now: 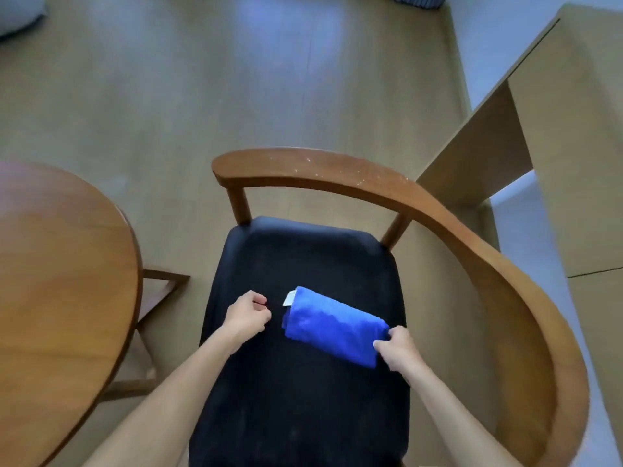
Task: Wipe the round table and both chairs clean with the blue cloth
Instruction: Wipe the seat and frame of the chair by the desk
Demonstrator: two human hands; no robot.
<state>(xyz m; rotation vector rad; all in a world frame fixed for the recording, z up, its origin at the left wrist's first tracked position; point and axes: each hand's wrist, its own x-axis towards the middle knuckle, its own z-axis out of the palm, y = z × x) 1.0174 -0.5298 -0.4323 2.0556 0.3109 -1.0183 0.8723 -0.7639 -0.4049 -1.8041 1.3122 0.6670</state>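
Note:
A folded blue cloth (332,325) with a small white tag lies on the black seat (303,261) of a wooden chair whose curved backrest (387,187) wraps round to the right. My right hand (394,348) pinches the cloth's near right corner. My left hand (247,315) hovers over the seat just left of the cloth, fingers curled shut, holding nothing and not touching the cloth. The round wooden table (57,281) fills the left side of the view. Only one chair is in sight.
A light wooden desk or cabinet (556,156) stands to the right behind the chair. Pale wood flooring (236,79) stretches ahead. The table's leg frame (158,284) shows between table and chair. A grey cushion corner (17,11) sits at the top left.

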